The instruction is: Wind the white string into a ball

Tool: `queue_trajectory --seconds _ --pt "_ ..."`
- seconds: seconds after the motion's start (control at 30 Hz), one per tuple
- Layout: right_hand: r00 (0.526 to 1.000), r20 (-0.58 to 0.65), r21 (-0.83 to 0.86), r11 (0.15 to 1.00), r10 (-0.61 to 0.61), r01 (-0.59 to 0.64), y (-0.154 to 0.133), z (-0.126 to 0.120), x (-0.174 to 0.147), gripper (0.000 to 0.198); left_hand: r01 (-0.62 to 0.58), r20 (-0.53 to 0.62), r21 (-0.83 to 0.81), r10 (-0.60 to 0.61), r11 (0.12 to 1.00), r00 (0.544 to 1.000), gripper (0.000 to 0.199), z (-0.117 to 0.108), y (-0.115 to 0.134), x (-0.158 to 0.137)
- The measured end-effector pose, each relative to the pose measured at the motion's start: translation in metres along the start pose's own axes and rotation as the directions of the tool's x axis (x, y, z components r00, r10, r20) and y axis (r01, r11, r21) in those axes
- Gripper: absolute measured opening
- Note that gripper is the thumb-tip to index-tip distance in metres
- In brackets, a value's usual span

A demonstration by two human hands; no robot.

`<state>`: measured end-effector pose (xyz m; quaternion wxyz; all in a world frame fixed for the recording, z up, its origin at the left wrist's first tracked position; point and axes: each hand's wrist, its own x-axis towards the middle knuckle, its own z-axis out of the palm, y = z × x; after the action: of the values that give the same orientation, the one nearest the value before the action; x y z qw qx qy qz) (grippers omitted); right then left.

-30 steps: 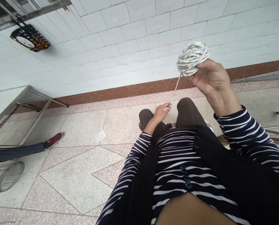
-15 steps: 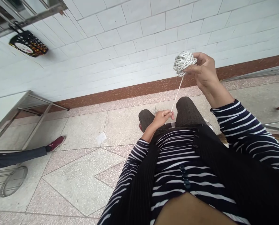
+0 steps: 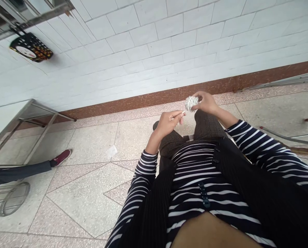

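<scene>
I am seated, looking down at my striped top and dark trousers. My right hand (image 3: 207, 102) holds a small ball of white speckled yarn (image 3: 191, 102) just above my right knee. My left hand (image 3: 167, 123) pinches the loose strand (image 3: 179, 113) that runs from the ball, close beside it over my left knee. The two hands are only a short gap apart.
A white tiled wall with a brown skirting (image 3: 133, 101) stands ahead. A metal table frame (image 3: 27, 120) is at left, with another person's leg and red shoe (image 3: 60, 157) under it. A wire fan guard (image 3: 11, 199) lies bottom left. Metal rods (image 3: 285, 137) lie at right.
My right hand has come down from head height to my knee with the yarn ball. My left hand rose a little, so the strand between them is now short.
</scene>
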<state>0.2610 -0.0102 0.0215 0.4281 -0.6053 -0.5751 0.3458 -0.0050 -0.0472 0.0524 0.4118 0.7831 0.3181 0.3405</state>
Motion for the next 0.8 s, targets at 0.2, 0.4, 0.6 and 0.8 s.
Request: queue_trajectory --seconds 0.2,0.4,0.6,0.8 --pt "0.895 0.446 0.182 0.979 0.003 -0.094 -0.008 0.010 -0.041 0.041 -0.001 -0.099 0.165 0.018 0.986 0.995 0.042 -0.007 -0.024 0.043" --pt "0.873 0.485 0.481 0.848 -0.046 -0.222 -0.022 -0.002 -0.057 0.042 0.060 -0.053 0.078 -0.056 0.995 0.997 0.034 0.021 -0.056 0.039" --pt "0.945 0.326 0.666 0.707 0.010 -0.237 -0.022 -0.006 -0.057 0.056 0.163 0.017 0.015 -0.163 0.987 0.987 0.032 0.034 -0.065 0.022" --pt "0.991 0.132 0.708 0.700 -0.001 -0.094 -0.035 -0.016 -0.040 0.055 0.211 0.142 -0.195 -0.185 0.958 0.972 0.035 0.048 -0.074 0.008"
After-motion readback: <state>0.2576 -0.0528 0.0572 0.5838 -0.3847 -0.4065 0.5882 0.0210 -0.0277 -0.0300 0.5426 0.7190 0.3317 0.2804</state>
